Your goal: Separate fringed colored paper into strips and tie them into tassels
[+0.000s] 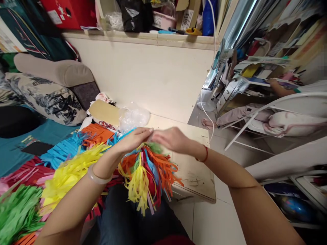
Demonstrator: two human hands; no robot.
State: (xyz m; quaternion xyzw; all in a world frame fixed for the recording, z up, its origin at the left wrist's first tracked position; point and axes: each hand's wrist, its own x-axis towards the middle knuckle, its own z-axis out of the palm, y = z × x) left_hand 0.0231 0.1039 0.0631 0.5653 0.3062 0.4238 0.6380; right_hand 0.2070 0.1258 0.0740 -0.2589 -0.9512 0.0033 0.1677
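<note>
My left hand [136, 139], a pale bangle on its wrist, reaches out with its fingertips pinched together. Its tips meet those of my right hand [173, 139], which has a red cord at the wrist and is slightly blurred; its fingers are curled and closed. Whatever lies between the fingertips is too small to make out. Just under both hands, a bunch of paper tassels [141, 182] in yellow, orange, red, blue and green hangs over my lap. Its upper end is partly hidden by the hands.
Fringed paper strips lie in piles at left, among them a yellow pile [68, 173] and a green pile [19, 211]. A cream table [194, 170] stands ahead, with a clear plastic bag [134, 115] at its back. Another person's leg [232, 115] shows beside a white chair [255, 119].
</note>
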